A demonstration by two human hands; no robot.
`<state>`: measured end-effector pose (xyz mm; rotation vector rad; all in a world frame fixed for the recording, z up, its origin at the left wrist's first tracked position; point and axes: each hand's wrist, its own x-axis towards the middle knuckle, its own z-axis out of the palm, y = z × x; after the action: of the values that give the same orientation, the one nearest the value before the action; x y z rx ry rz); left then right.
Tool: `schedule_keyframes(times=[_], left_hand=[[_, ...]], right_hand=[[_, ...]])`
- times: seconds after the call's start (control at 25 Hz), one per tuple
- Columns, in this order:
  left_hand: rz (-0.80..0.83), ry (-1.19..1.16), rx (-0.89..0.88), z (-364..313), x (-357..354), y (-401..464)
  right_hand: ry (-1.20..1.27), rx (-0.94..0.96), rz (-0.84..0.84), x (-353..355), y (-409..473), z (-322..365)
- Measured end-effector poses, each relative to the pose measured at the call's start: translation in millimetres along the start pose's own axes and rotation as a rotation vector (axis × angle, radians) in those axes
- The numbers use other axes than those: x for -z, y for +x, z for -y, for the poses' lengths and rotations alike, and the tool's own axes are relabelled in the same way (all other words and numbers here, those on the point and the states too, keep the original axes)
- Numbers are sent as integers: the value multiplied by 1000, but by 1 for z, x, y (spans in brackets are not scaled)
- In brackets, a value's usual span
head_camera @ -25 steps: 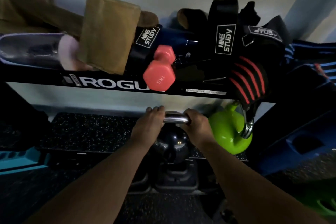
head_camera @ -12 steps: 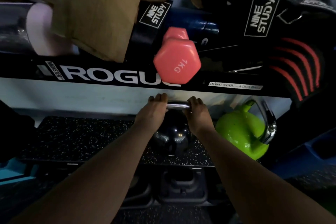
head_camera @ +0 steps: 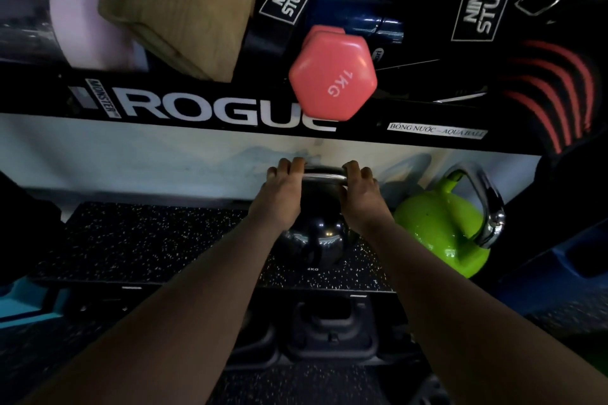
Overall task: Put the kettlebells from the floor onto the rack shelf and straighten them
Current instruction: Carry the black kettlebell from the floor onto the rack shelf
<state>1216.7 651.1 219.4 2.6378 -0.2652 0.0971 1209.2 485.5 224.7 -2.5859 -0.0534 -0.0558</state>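
Observation:
A glossy black kettlebell (head_camera: 317, 240) marked 4KG stands on the speckled rubber rack shelf (head_camera: 148, 240). My left hand (head_camera: 283, 194) and my right hand (head_camera: 360, 197) both grip its chrome handle from either side, fingers curled over the top. Right beside it on the same shelf a green kettlebell (head_camera: 441, 227) with a chrome handle leans tilted to the right, apart from my right hand.
Just above my hands runs the black ROGUE upper shelf beam (head_camera: 197, 105), with a pink 1KG dumbbell (head_camera: 332, 76), straps, gloves and a brown pad on it. A teal object (head_camera: 26, 306) lies low left, a blue one (head_camera: 559, 266) at the right. Black weights (head_camera: 329, 329) sit under the shelf.
The black kettlebell has gone from in front of the shelf edge back onto the shelf, with both hands staying on its handle. My view has moved closer to the rack.

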Motion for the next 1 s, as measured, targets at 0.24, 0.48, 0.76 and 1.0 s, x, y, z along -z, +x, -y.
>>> schedule_keyframes(times=[0.24, 0.48, 0.76, 1.0], left_hand=[[31, 70, -10, 12, 23, -51], [194, 156, -82, 34, 71, -136], [372, 252, -117, 47, 104, -243], [370, 328, -38, 47, 115, -296]], right_hand=[[-43, 62, -45, 17, -38, 25], [21, 64, 32, 9, -128, 66], [110, -14, 98, -21, -233, 99], [162, -16, 179, -21, -285, 97]])
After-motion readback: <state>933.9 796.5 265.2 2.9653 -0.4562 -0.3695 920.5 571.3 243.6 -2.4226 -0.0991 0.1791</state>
